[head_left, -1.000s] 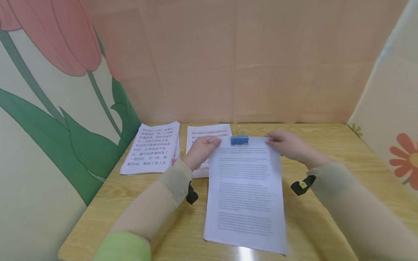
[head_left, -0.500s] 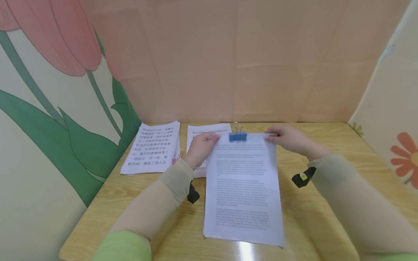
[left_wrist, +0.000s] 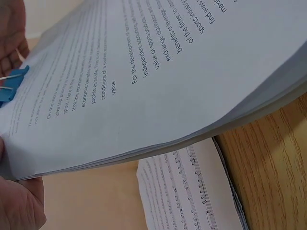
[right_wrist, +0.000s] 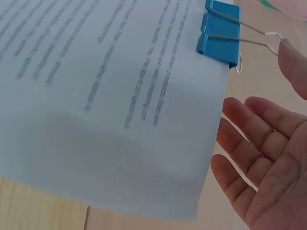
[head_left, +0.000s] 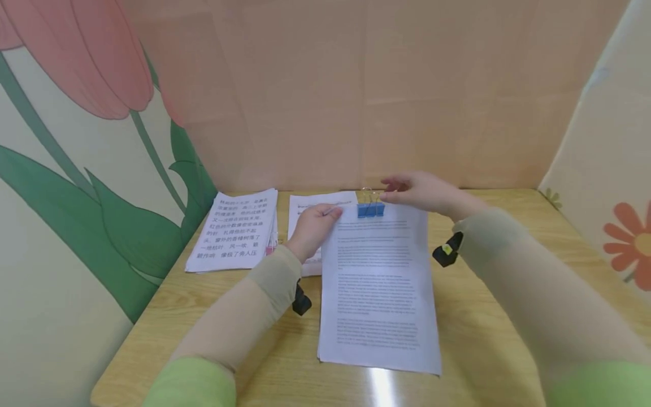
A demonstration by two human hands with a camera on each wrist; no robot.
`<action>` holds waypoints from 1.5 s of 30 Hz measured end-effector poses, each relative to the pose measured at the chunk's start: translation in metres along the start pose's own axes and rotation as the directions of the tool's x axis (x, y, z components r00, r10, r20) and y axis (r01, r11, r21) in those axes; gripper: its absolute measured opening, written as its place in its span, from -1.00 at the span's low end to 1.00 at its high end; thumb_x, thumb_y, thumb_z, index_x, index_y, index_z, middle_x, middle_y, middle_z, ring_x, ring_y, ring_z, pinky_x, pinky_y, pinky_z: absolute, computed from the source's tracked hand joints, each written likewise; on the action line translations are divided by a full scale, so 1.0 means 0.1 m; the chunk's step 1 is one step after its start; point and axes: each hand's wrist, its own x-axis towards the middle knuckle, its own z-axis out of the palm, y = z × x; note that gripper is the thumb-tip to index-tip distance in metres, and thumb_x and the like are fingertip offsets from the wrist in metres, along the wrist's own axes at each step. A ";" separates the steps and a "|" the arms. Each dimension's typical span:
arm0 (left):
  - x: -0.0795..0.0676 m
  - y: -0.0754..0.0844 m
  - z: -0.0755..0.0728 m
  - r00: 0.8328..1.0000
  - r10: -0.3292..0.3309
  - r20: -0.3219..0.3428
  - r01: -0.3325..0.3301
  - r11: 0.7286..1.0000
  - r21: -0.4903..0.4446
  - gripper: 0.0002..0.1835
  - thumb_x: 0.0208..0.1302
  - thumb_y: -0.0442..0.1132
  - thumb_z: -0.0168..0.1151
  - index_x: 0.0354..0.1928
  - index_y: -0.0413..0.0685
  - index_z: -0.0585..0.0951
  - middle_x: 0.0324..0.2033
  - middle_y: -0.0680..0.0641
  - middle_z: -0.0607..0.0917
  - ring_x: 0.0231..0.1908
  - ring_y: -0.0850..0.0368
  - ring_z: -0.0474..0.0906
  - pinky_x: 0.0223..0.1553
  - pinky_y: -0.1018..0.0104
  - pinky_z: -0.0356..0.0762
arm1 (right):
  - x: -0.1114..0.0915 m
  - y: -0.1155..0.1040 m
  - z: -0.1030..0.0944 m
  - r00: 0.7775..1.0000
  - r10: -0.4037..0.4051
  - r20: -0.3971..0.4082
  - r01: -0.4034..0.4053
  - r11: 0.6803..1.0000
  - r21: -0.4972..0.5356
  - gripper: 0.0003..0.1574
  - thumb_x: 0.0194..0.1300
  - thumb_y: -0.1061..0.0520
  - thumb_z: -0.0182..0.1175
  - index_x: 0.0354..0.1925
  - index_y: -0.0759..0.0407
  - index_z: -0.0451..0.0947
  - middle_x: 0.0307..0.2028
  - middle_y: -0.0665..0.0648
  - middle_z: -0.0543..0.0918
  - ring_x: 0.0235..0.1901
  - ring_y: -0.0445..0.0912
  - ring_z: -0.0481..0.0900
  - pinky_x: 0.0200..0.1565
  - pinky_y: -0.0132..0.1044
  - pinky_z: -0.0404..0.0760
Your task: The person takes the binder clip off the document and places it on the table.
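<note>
A stack of printed sheets [head_left: 376, 294] hangs tilted over the table, its top edge away from me. My left hand [head_left: 313, 230] pinches the stack's upper left corner, thumb on the front. A blue binder clip [head_left: 370, 211] sits on the middle of the top edge, its wire handles sticking up. Beside the clip is my right hand [head_left: 419, 193], off the paper. In the right wrist view its thumb [right_wrist: 293, 67] is at the end of a wire handle, and the other fingers are spread and loosely bent behind the sheets.
Large-print pages [head_left: 234, 232] lie on the wooden table [head_left: 483, 328] at the back left. Partly behind the held stack lie sheets of music [left_wrist: 192, 187]. A small pink clip [head_left: 269, 250] shows between these piles. Walls stand close on the left, right and back.
My right hand has let go of the stack's upper right corner and moved left and up to the blue binder clip. The left hand keeps its pinch; the stack has risen slightly.
</note>
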 end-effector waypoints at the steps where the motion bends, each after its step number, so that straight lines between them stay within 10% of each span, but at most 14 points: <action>1: 0.00 0.00 0.00 1.000 -0.002 0.005 0.002 1.000 -0.007 -0.69 0.38 0.01 0.13 -0.06 0.01 0.70 -0.29 0.05 0.73 -0.26 0.16 0.63 -0.06 0.23 0.54 | 0.02 -0.04 0.01 1.000 0.000 0.010 0.000 1.000 0.000 -0.03 0.18 -0.45 0.15 0.35 0.07 0.32 0.14 0.17 0.53 0.18 0.10 0.40 0.17 0.15 0.31; 14: -0.03 0.01 -0.01 1.000 0.019 0.019 -0.018 1.000 -0.014 -0.69 0.38 0.02 0.13 -0.06 0.03 0.71 -0.22 0.07 0.73 -0.11 0.18 0.60 0.13 0.18 0.43 | 0.17 -0.19 0.14 0.995 -0.053 0.080 0.045 0.994 0.102 -0.26 0.35 -0.14 0.17 0.33 0.21 0.31 0.23 0.27 0.46 0.26 0.13 0.36 0.28 0.10 0.23; 25: -0.04 -0.03 0.04 0.999 0.039 -0.018 -0.039 0.999 0.002 -0.73 0.38 -0.01 0.14 -0.13 0.03 0.71 -0.26 0.05 0.72 -0.25 0.15 0.62 -0.09 0.24 0.56 | 0.20 -0.20 0.11 0.990 -0.005 0.138 -0.027 0.973 0.228 -0.26 0.27 -0.07 0.27 0.26 0.29 0.33 0.22 0.29 0.45 0.24 0.12 0.35 0.29 0.11 0.20; 45: -0.11 0.00 0.07 1.000 0.001 0.018 0.000 1.000 -0.020 -0.73 0.41 0.02 0.08 -0.09 0.13 0.70 -0.36 0.11 0.72 -0.32 0.15 0.66 -0.18 0.21 0.57 | 0.14 -0.15 0.17 1.000 0.006 0.007 -0.007 0.980 0.201 -0.44 0.25 -0.15 0.28 0.00 0.23 0.50 -0.03 0.20 0.59 0.03 0.06 0.48 0.10 0.05 0.38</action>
